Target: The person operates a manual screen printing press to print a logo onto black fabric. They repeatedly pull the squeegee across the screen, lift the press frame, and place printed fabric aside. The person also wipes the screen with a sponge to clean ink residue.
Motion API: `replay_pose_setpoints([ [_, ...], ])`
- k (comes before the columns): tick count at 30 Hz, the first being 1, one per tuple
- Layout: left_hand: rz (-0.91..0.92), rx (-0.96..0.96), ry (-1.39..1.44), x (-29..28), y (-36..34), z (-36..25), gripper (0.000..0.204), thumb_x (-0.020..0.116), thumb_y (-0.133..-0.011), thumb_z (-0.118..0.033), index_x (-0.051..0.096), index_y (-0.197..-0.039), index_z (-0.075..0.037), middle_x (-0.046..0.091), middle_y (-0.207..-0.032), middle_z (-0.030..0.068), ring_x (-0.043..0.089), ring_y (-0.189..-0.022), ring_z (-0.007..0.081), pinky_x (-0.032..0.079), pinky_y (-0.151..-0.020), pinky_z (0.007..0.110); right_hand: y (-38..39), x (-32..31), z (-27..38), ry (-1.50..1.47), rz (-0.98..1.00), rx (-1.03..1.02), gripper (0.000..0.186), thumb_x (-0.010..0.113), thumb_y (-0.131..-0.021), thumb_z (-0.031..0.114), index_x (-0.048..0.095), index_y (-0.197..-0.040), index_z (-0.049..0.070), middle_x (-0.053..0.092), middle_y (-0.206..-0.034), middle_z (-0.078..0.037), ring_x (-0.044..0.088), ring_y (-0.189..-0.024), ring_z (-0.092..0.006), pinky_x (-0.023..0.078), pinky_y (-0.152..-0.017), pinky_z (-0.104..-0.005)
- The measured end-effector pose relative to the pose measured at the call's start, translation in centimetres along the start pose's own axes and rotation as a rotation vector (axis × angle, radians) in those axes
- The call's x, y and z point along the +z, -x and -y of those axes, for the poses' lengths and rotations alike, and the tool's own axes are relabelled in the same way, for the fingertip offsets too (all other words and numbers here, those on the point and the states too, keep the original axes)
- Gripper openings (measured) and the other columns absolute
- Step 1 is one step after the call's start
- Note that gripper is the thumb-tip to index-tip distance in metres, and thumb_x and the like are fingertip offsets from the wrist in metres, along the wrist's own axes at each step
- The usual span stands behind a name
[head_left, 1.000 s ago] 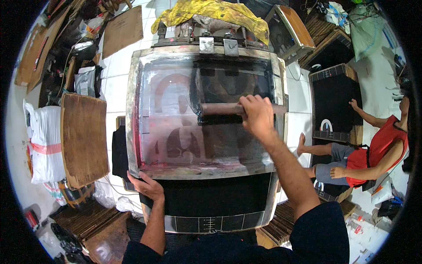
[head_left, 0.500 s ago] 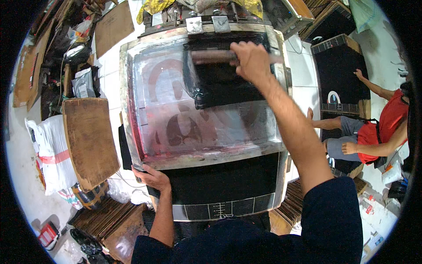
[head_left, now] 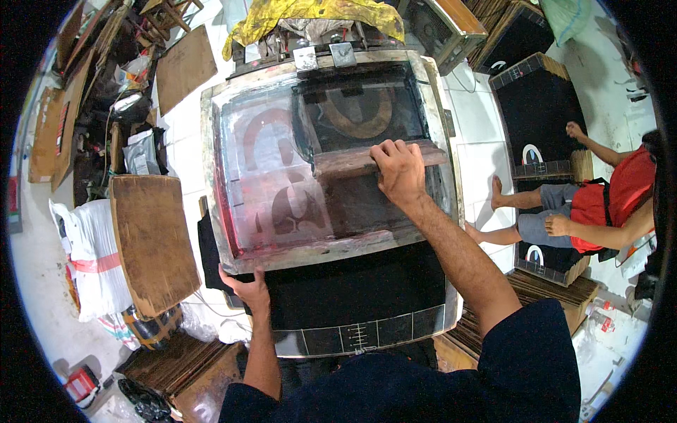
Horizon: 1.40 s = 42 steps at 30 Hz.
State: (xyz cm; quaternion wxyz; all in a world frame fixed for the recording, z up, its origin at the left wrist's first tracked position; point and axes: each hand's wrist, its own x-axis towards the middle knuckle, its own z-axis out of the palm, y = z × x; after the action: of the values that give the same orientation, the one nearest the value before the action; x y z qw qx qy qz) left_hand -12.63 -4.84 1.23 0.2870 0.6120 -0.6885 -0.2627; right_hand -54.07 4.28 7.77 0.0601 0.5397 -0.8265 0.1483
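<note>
A framed printing screen [head_left: 296, 257] lies over black fabric [head_left: 352, 285] on a board in front of me. My right hand [head_left: 400, 173] is closed around a wide wooden squeegee [head_left: 345, 162], which rests across the right half of the mesh. Dark ink covers the mesh above the squeegee, with a curved ring shape [head_left: 360, 130] showing through. On the left half of the mesh are pale areas and brown stencil shapes [head_left: 293, 211]. At the frame's near left corner, my left hand [head_left: 248, 287] grips the edge, its thumb and fingers apart around the wood.
Metal hinge clamps [head_left: 324, 56] hold the screen's far edge, with a yellow cloth [head_left: 324, 21] behind. A worn brown board [head_left: 155, 243] stands at left by white sacks [head_left: 90, 257]. To the right, a person in red [head_left: 610, 204] is beside boards with black fabric [head_left: 541, 120].
My right hand has drawn the squeegee from the far part of the screen toward me, and the ring shape is now exposed. My left hand stays at the frame corner.
</note>
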Motion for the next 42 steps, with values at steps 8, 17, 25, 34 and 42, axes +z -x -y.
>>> replay_pose_setpoints([
  [8,0.112,0.009,0.086,-1.1,-1.4,-1.9,0.135,0.102,-0.059,-0.019,0.018,-0.162,0.001,0.037,-0.154,0.0281,0.041,-0.142,0.0405,0.025,-0.124,0.047,-0.5,-1.6,-0.7,-0.015,0.007,-0.09,0.024,0.07,-0.08,0.003,0.066,-0.102,0.01,0.065,-0.1,-0.006,0.062,-0.097,-0.0258,0.044,-0.087,-0.0427],
  [17,0.057,0.099,0.163,-3.3,-1.3,-4.3,0.13,0.096,-0.06,-0.004,0.016,-0.163,0.003,0.031,-0.163,0.0256,0.033,-0.148,0.0311,0.021,-0.126,0.043,-5.2,-4.6,-2.1,-0.041,0.018,-0.079,0.044,0.08,-0.072,0.007,0.068,-0.114,0.011,0.07,-0.099,-0.005,0.065,-0.098,-0.0281,0.045,-0.082,-0.0455],
  [25,0.046,0.066,0.17,-2.9,-1.6,-4.1,0.13,0.096,-0.06,-0.003,0.017,-0.164,0.001,0.032,-0.163,0.0242,0.033,-0.149,0.0315,0.021,-0.126,0.043,-4.1,-2.6,-3.2,-0.056,0.184,-0.082,0.047,0.084,-0.07,0.011,0.068,-0.114,0.012,0.071,-0.102,-0.006,0.066,-0.101,-0.0292,0.046,-0.085,-0.0461],
  [34,0.033,0.097,0.095,-3.0,-1.7,-3.2,0.135,0.097,-0.056,-0.005,0.016,-0.164,0.0,0.03,-0.164,0.0257,0.029,-0.152,0.0338,0.019,-0.128,0.045,-22.2,0.1,-8.3,0.046,0.361,-0.024,0.063,0.09,-0.072,0.032,0.068,-0.129,0.015,0.073,-0.122,-0.014,0.068,-0.116,-0.0364,0.054,-0.098,-0.0486],
  [42,0.052,0.087,0.041,-3.9,-1.5,-4.4,0.137,0.095,-0.056,-0.002,0.013,-0.164,-0.001,0.028,-0.164,0.0275,0.029,-0.152,0.0341,0.019,-0.128,0.044,-13.4,1.0,-5.0,-0.15,-0.447,0.0,0.053,0.084,-0.077,0.028,0.067,-0.127,0.019,0.063,-0.121,-0.01,0.054,-0.122,-0.0308,0.037,-0.108,-0.051],
])
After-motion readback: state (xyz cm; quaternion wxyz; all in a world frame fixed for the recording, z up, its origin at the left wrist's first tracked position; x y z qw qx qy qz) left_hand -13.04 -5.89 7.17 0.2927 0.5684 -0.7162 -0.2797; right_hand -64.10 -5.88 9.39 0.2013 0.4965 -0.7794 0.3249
